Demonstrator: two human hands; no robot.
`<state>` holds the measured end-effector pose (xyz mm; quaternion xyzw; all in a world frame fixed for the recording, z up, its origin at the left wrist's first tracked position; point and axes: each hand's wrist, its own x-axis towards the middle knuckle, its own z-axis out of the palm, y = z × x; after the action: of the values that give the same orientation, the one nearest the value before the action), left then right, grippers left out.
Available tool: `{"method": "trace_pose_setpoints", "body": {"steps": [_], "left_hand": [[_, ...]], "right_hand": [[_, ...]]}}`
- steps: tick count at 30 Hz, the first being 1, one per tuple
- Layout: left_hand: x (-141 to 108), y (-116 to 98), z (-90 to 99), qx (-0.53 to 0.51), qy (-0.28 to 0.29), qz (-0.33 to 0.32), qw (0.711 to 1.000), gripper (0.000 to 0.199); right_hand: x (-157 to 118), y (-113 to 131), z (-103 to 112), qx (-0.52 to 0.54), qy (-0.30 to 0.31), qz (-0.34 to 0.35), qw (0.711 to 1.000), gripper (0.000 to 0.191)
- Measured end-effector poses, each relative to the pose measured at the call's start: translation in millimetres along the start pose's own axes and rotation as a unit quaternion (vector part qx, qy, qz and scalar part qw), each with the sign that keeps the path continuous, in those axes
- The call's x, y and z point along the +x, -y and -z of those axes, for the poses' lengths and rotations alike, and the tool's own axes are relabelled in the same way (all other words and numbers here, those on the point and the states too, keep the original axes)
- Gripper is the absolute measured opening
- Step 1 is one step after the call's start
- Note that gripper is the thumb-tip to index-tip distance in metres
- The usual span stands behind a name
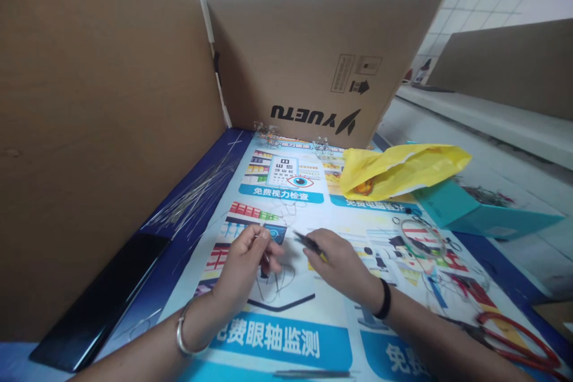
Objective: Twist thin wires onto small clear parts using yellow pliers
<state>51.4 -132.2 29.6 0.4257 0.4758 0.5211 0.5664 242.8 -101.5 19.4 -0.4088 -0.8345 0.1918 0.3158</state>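
Observation:
Near the middle of the printed table cover, my left hand [253, 253] pinches a thin wire piece, with fine wire loops [277, 289] hanging below its fingers. Just to the right, my right hand [333, 256] is wrapped round small pliers [310, 243] with dark jaws and a bit of yellow on the handle. The pliers' tip points up and left toward my left fingers, a small gap apart from them. The exact shape of the wire piece is blurred.
Straight wires [192, 194] and a black flat object [102, 298] lie left. A yellow bag [403, 170], teal box [492, 218], wire coil [423, 239] and red-handled scissors [514, 334] are right. Tweezers [313, 373] lie at the front. Cardboard panels [313, 59] stand behind and left.

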Motion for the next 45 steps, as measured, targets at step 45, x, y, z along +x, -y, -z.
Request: {"method": "trace_pose_setpoints", "body": {"steps": [45], "left_hand": [[-5, -3, -3.5, -0.078, 0.056, 0.156, 0.983, 0.028]], "right_hand": [[-7, -13, 7, -0.334, -0.029, 0.288, 0.897, 0.021]]}}
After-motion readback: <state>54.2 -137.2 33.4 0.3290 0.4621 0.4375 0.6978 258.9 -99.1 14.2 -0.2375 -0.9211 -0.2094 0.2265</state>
